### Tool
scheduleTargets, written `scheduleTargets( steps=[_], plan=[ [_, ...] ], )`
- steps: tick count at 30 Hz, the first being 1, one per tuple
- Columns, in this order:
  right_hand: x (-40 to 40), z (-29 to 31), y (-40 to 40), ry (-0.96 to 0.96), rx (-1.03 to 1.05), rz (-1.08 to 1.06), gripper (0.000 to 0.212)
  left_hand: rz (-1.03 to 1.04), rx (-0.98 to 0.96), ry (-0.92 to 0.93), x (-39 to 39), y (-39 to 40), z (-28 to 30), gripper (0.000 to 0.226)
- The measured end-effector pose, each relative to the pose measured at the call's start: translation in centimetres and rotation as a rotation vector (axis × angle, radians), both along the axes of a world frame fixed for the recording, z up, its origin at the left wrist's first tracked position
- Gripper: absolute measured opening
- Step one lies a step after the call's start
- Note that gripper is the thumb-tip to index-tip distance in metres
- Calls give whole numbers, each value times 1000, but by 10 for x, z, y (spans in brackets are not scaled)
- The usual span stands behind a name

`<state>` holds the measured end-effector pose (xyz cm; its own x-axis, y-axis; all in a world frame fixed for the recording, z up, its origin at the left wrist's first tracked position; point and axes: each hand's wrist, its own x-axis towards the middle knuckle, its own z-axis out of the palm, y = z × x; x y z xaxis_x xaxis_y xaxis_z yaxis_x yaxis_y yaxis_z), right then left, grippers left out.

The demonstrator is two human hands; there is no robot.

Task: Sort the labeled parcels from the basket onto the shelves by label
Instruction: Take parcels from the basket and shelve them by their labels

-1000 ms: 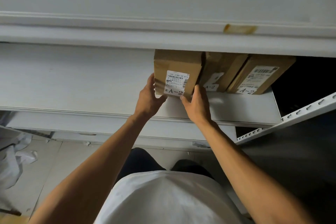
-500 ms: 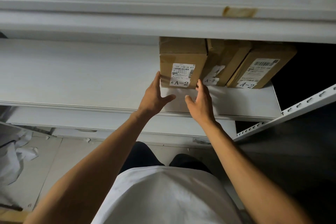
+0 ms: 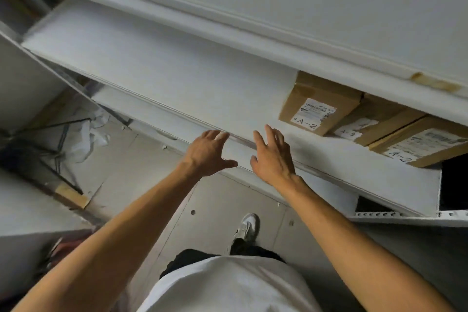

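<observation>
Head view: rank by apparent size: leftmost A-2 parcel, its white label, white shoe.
1. leftmost A-2 parcel
2. and 3. white label and white shoe: look about alike, and nearness to the camera differs, so unranked.

The 1 head-worn camera looks forward and steeply down from the person's own height, tilted so the shelf [image 3: 177,76] front edge runs diagonally toward the lower right. It sits close, with both forearms reaching up from the bottom edge and the floor [image 3: 222,208] below.
</observation>
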<state>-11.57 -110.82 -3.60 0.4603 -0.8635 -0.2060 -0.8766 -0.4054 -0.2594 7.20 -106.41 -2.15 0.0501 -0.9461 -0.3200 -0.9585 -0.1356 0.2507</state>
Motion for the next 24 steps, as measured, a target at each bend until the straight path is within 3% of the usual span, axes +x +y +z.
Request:
scheduleTargets(
  steps=[6, 12, 17, 21, 24],
  plan=[
    [91, 6, 40, -4, 62, 320, 66, 340, 3, -64, 61, 103, 11, 89],
    [179, 32, 144, 12, 49, 697, 69, 729, -8, -91, 105, 257, 37, 84],
    [219, 46, 253, 4, 47, 956, 66, 988, -36, -58, 98, 402, 44, 68],
    [235, 48, 343, 0, 39, 1170, 67, 1217, 32, -34, 77, 515, 50, 75],
    [244, 55, 447, 1, 72, 1467, 71, 1508, 97, -60, 41, 630, 49, 74]
  ],
)
